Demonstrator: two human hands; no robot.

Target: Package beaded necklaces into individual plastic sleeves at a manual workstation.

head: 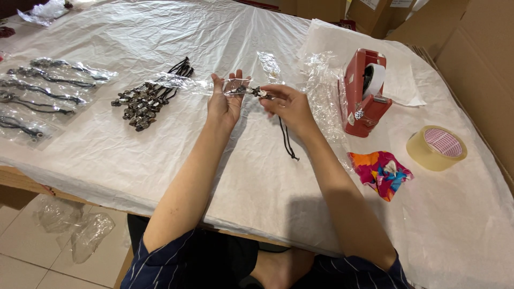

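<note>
Seen from the head camera, two bare hands meet above a worktop (134,160) draped in crinkled white plastic sheeting. The left hand (225,101) is raised palm-up, its fingers pinching the mouth of one small clear bag (235,85). The right hand (289,104) pinches a dark metal pendant (256,91) at the bag's opening, while its thin black cord (286,139) hangs in a loop down toward the sheeting.

To the left lies one loose heap of similar pendants (142,104), too tangled to count, their black cords bunched at the far end. Further left, five glossy clear bags (40,96) lie in a column, each holding a corded pendant.

On the right stands one red tape dispenser (364,93), blocky, carrying a white roll. Beside it sits one roll of clear tape (436,147), round and yellowish, with a pink core. One crumpled cloth (381,170), brightly patterned in pink, orange and blue, lies near the right forearm. Empty crinkled clear bags (321,80) lie scattered between the hands and the dispenser.

Brown cardboard boxes (471,53) line the far right edge.
</note>
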